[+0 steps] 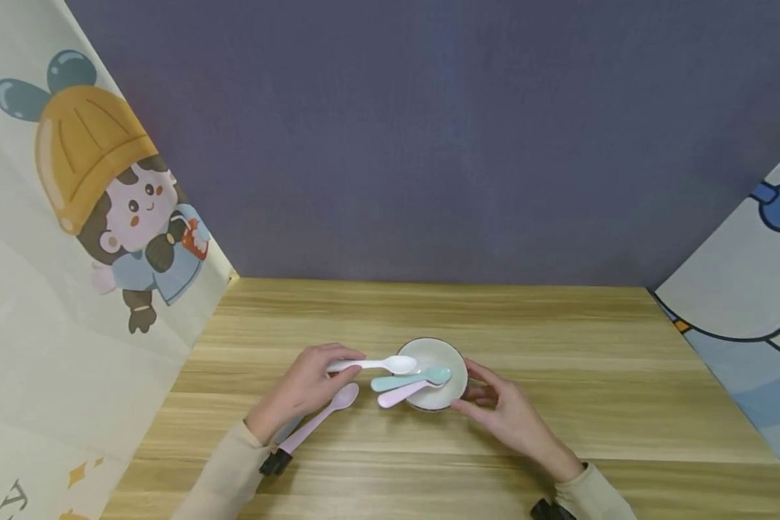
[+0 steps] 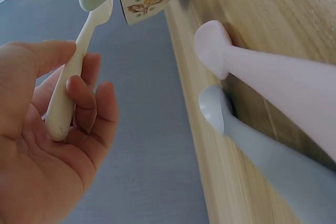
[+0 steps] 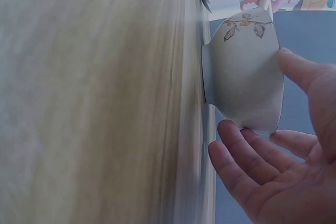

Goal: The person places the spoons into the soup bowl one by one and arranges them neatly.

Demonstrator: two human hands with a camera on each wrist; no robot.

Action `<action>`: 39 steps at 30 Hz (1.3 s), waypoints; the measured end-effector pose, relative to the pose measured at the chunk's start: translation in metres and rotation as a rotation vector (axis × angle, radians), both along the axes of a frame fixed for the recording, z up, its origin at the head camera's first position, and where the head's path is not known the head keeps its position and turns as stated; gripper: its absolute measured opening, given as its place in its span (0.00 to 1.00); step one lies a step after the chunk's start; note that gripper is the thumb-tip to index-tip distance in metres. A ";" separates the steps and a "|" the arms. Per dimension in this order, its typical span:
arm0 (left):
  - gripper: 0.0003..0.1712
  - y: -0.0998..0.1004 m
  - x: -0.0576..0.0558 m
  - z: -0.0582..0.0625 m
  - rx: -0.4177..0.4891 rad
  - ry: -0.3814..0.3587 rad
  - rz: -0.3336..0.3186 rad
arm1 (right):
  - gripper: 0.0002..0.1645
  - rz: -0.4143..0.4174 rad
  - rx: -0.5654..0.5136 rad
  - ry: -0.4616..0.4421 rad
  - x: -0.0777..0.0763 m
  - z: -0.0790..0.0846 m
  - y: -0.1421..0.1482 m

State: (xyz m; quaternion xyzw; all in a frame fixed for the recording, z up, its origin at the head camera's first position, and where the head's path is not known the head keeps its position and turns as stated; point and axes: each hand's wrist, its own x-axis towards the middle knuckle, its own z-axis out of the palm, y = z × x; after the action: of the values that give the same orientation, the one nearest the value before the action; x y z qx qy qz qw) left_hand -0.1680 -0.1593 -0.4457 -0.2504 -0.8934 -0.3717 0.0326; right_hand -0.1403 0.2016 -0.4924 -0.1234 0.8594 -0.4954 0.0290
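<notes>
My left hand [image 1: 310, 381] pinches a white spoon [image 1: 399, 365] by its handle, and the spoon's head reaches over the left rim of a white bowl [image 1: 437, 349]. Inside that bowl lie the heads of a mint-green spoon [image 1: 393, 383] and a pink spoon [image 1: 398, 395], their handles sticking out over the left side. My right hand [image 1: 503, 410] holds the bowl from the right, thumb at the rim and fingers against the side. Near my left wrist, a second pink spoon [image 1: 347, 395] lies on the table beside a grey spoon [image 2: 273, 163], which the wrist partly hides in the head view.
The wood-grain table [image 1: 526, 325] ends at a dark blue-grey panel [image 1: 429, 144] behind. Side panels with cartoon prints stand left and right. Leaves and fruit are painted on the bowl's outside.
</notes>
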 end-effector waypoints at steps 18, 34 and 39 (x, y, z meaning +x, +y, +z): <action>0.14 0.019 -0.003 0.000 0.030 -0.068 -0.030 | 0.51 0.012 0.000 0.008 0.001 0.000 0.000; 0.14 0.034 -0.004 0.004 0.013 -0.091 -0.018 | 0.51 0.024 -0.034 -0.002 0.001 0.000 -0.001; 0.12 0.038 -0.006 0.002 0.007 -0.093 0.009 | 0.51 0.028 -0.024 0.008 0.001 0.000 -0.002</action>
State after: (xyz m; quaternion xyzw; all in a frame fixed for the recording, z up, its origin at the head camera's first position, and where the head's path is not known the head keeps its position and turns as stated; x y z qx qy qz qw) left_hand -0.1737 -0.1209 -0.4433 -0.2286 -0.8938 -0.3858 -0.0066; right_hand -0.1391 0.1999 -0.4926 -0.1376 0.8518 -0.5046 0.0310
